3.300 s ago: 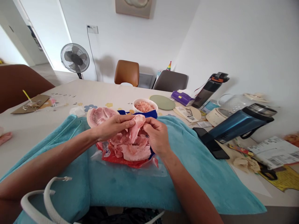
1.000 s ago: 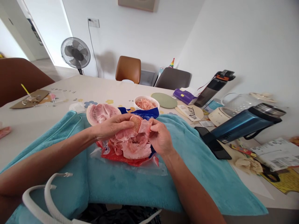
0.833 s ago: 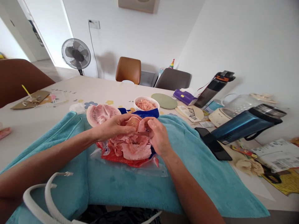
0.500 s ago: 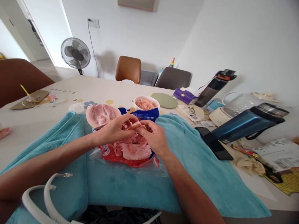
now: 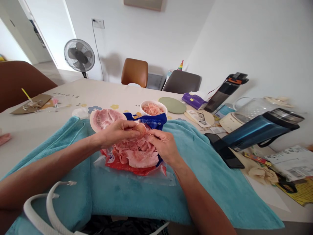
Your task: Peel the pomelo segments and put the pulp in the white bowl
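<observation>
Lower than three seconds ago, the left hand (image 5: 114, 133) curls around a pomelo segment (image 5: 140, 128), thumb and fingers closed on it. The right hand (image 5: 163, 146) meets it from the other side, fingertips pinched on the segment's right edge. Both hang just above a pile of pink peelings (image 5: 139, 156) lying on a red plastic bag (image 5: 117, 162). The bag sits on a teal towel (image 5: 207, 169). Behind the left hand lies a half pomelo (image 5: 104, 118), and a white bowl (image 5: 154, 101) of pulp stands farther back.
</observation>
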`<move>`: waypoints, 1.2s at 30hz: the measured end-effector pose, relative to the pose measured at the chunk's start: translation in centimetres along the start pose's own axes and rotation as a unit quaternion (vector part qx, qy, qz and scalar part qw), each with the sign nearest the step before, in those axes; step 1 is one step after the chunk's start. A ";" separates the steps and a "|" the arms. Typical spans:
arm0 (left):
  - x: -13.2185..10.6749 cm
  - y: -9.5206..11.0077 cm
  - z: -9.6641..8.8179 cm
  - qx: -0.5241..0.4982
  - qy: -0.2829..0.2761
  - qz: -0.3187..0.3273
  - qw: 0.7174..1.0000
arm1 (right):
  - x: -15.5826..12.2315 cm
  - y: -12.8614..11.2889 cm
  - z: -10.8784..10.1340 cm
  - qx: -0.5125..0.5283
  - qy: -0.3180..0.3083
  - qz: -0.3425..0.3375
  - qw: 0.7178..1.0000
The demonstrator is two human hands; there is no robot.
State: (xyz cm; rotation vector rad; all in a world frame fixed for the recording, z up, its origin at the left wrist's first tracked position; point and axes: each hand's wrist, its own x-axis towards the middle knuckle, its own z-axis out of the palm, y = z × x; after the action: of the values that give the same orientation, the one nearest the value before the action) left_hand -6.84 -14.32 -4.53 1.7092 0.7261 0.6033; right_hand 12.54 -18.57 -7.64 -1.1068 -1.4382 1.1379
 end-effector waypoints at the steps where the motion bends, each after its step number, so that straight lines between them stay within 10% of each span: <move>1: 0.1 -0.2 -0.2 -0.045 -0.015 -0.011 0.999 | -0.1 -0.1 0.1 0.028 0.000 0.014 1.000; 16: -0.2 -0.4 0.4 -0.371 -0.077 -0.095 0.920 | -0.5 -0.2 0.4 0.307 -0.102 0.096 0.941; 36: -0.5 0.1 0.8 -0.259 -0.032 -0.046 0.964 | -0.5 -1.0 1.1 0.172 -0.051 0.059 0.982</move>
State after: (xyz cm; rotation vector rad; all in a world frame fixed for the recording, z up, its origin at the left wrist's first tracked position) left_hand -6.63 -15.19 -4.63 1.1987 0.5375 0.6073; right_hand 11.41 -19.37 -6.86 -0.9084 -1.2050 1.4836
